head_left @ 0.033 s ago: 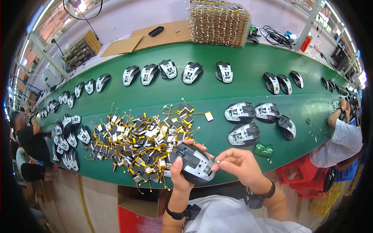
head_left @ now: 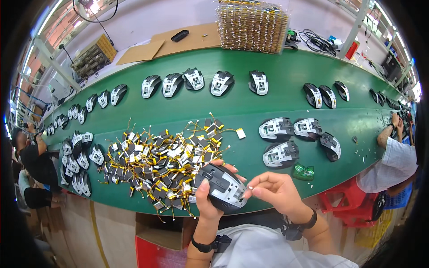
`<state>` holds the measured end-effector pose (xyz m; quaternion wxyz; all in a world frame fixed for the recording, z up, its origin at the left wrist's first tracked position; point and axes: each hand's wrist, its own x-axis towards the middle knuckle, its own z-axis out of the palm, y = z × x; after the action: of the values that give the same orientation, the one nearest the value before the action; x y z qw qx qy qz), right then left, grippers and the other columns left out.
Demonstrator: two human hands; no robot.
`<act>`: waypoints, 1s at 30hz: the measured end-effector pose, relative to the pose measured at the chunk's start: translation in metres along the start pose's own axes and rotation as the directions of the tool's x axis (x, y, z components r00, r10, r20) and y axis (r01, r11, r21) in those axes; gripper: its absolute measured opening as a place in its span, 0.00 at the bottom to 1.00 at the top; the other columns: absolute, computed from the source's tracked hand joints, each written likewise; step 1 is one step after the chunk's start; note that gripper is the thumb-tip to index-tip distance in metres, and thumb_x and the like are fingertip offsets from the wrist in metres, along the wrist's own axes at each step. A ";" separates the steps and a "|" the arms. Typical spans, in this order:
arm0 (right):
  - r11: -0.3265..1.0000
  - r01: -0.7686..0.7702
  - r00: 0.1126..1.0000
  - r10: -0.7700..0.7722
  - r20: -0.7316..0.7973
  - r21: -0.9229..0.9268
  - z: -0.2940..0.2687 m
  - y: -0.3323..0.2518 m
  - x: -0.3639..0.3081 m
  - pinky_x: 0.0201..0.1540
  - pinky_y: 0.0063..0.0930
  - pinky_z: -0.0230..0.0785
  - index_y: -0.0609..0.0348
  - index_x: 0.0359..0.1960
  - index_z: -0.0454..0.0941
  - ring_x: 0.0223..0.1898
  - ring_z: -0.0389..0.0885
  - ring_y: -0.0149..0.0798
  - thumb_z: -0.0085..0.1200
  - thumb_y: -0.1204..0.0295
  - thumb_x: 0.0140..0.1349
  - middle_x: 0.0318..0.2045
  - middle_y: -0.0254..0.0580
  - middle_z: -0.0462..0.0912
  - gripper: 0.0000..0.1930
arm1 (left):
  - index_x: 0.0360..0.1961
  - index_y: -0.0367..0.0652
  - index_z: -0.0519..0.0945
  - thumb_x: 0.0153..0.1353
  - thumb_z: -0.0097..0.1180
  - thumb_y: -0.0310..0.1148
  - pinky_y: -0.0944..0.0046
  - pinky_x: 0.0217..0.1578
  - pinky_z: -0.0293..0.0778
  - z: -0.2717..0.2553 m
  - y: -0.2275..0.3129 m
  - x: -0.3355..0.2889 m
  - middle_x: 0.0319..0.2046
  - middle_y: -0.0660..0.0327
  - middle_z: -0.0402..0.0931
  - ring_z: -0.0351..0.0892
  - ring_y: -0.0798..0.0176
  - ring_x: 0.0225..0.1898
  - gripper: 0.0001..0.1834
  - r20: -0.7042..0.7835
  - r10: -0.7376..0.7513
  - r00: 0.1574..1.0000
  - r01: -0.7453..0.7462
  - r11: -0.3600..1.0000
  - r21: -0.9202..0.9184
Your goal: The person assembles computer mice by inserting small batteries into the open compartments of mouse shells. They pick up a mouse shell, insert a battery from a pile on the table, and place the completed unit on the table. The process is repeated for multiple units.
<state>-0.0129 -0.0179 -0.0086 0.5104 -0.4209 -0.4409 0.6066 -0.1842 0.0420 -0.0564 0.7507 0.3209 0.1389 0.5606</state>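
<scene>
My left hand [head_left: 207, 198] is wrapped round a black and silver computer mouse [head_left: 222, 187], its underside turned up with an open recess in it. The thumb lies along one side and the fingers reach round the far side. Close by the mouse's right edge, my right hand [head_left: 277, 193] pinches a small white piece [head_left: 250, 188] between thumb and fingertips. Just beyond the left hand spreads a heap of small battery packs [head_left: 161, 165] with yellow tape and thin leads ending in white plugs. One battery pack [head_left: 241, 133] lies apart from the heap.
Several upturned mice [head_left: 280, 154] sit right of centre beside a crumpled green packet [head_left: 303, 172]. More mice [head_left: 222, 83] line the far strip of the green table [head_left: 250, 111]; others are piled left [head_left: 82, 183]. A tall battery stack [head_left: 252, 27] stands behind. People sit at both ends.
</scene>
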 end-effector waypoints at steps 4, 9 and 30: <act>0.905 0.232 0.968 -0.249 -0.002 -0.357 0.002 0.001 -0.003 0.35 0.20 0.74 0.64 0.36 0.82 0.29 0.82 0.27 0.61 0.76 0.60 0.30 0.40 0.86 0.05 | 0.57 0.37 0.67 0.62 0.40 0.57 0.48 0.38 0.81 0.008 0.003 0.001 0.43 0.45 0.76 0.81 0.42 0.39 0.34 -0.063 0.010 0.998 -0.012 0.999 -0.031; 0.562 0.410 0.868 -0.481 0.120 -0.718 0.010 -0.014 -0.005 0.23 0.21 0.70 0.58 0.30 0.84 0.21 0.79 0.29 0.66 0.78 0.51 0.24 0.36 0.82 0.04 | 0.60 0.39 0.68 0.66 0.36 0.61 0.47 0.38 0.80 0.006 0.010 0.006 0.43 0.46 0.76 0.81 0.41 0.39 0.37 -0.017 -0.173 0.985 0.162 0.952 -0.259; -0.100 0.744 0.616 -0.280 0.736 -0.661 0.009 -0.052 0.010 0.22 0.24 0.68 0.62 0.26 0.73 0.29 0.71 0.33 0.56 0.73 0.43 0.27 0.36 0.68 0.08 | 0.61 0.40 0.66 0.71 0.34 0.57 0.56 0.41 0.78 0.009 0.002 -0.004 0.43 0.46 0.75 0.80 0.52 0.40 0.32 0.001 -0.279 0.960 0.269 0.928 -0.259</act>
<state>-0.0093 -0.0038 0.0434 0.2248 -0.3039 -0.9257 -0.0098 -0.1820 0.0359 -0.0490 0.8540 0.1885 0.1221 0.4692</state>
